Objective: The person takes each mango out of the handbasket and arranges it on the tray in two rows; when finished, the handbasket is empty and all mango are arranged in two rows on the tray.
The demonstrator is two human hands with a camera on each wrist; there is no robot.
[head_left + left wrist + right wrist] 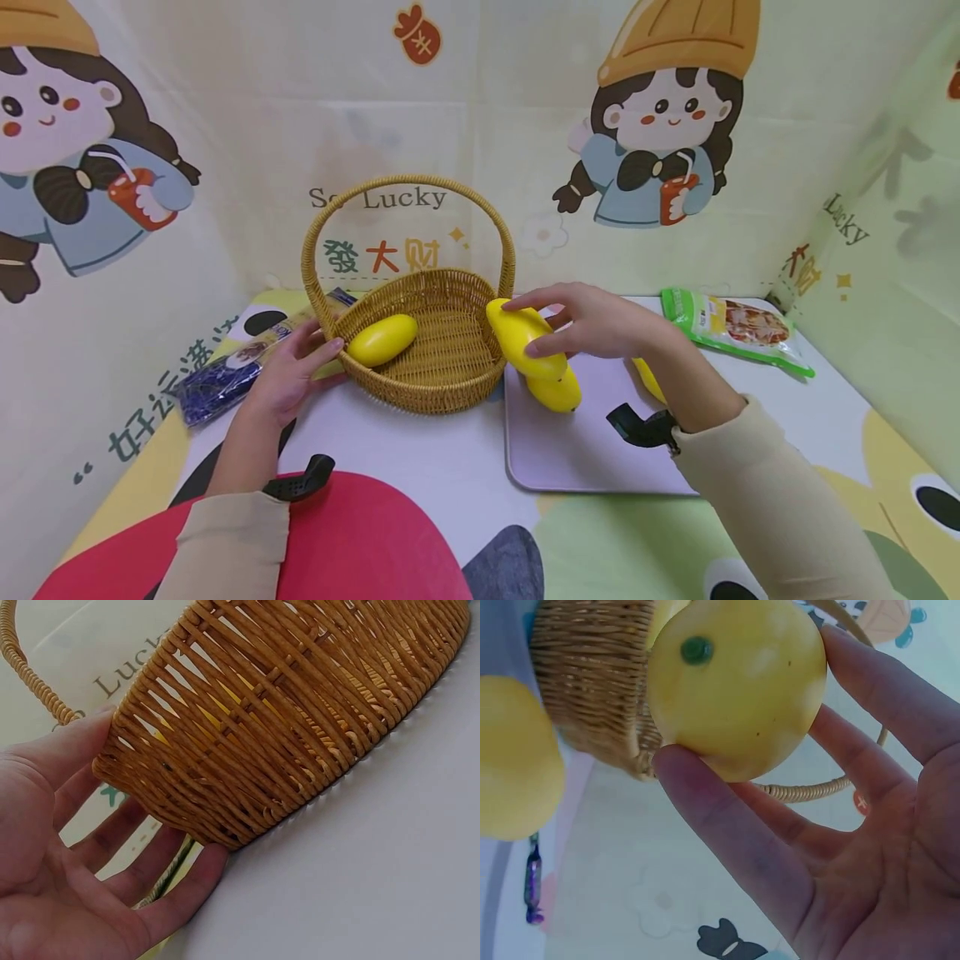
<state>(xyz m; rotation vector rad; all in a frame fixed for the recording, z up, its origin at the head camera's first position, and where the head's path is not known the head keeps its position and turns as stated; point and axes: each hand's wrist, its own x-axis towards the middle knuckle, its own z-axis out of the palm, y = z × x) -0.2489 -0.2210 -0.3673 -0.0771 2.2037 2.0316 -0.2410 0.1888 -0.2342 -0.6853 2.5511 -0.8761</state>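
Note:
A wicker basket (450, 387) with a tall hoop handle stands on the table, one yellow mango (383, 340) lying in its left part. My left hand (288, 375) holds the basket's left side; in the left wrist view the thumb lies at the rim of the weave (277, 727) and the fingers spread along its lower side. Between thumb and fingers my right hand (603, 323) grips another mango (522, 333) by the basket's right rim. Its green stem end faces the right wrist camera. Just below it, a further mango (557, 397) sits on the pale purple tray (585, 458).
Part of another yellow fruit (648, 380) shows behind my right wrist on the tray. A green food packet (738, 329) lies at the back right. Behind my left hand lies a long dark-blue packet (217, 387). A printed cloth backdrop (525, 133) rises behind the table.

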